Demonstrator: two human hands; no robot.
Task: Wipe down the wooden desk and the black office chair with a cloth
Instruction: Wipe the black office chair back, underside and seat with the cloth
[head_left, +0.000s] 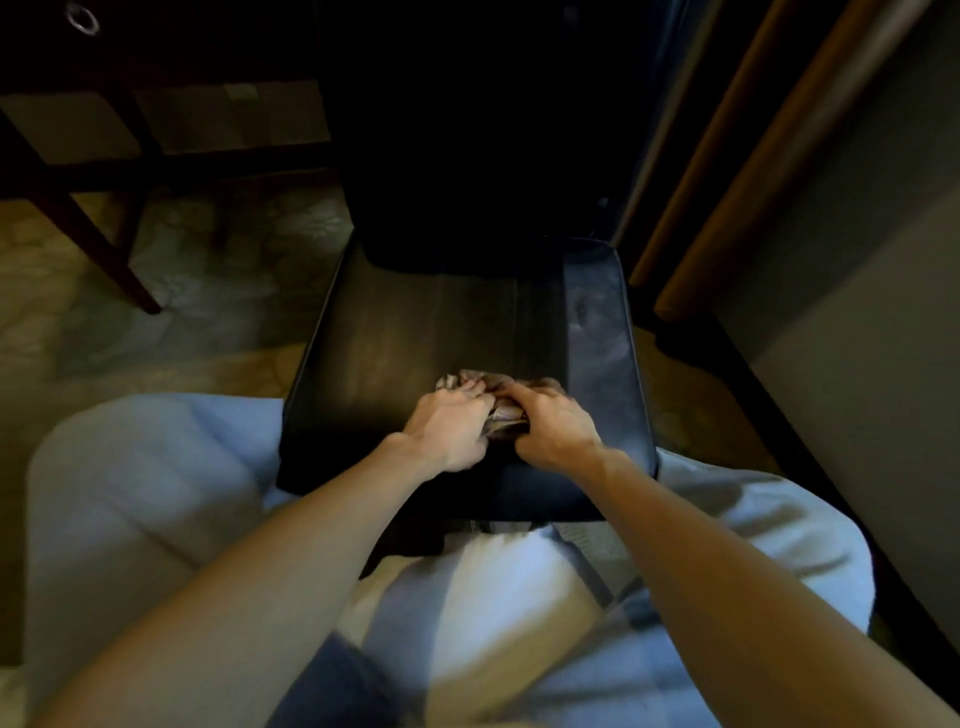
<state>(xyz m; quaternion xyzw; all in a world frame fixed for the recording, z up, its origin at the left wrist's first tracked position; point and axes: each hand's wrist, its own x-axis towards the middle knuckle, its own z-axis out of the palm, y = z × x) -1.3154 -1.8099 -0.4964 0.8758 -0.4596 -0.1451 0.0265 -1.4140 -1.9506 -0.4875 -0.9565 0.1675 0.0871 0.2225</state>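
black leather fills the middle of my view: the chair (457, 332) seat, its backrest dark beyond. the cloth (501, 402), grey-brown and crumpled, lies on the seat near the front edge, right of centre. my left hand (449, 426) has its fingers curled down into the cloth's left side; my right hand (553, 423) is bunched on the right side, gripping a fold. the two hands nearly touch. pale trousers (156, 493) on bent knees flank the seat. dark wooden desk (78, 171) legs stand at the upper left on the patterned floor (208, 280). i can read no writing anywhere.
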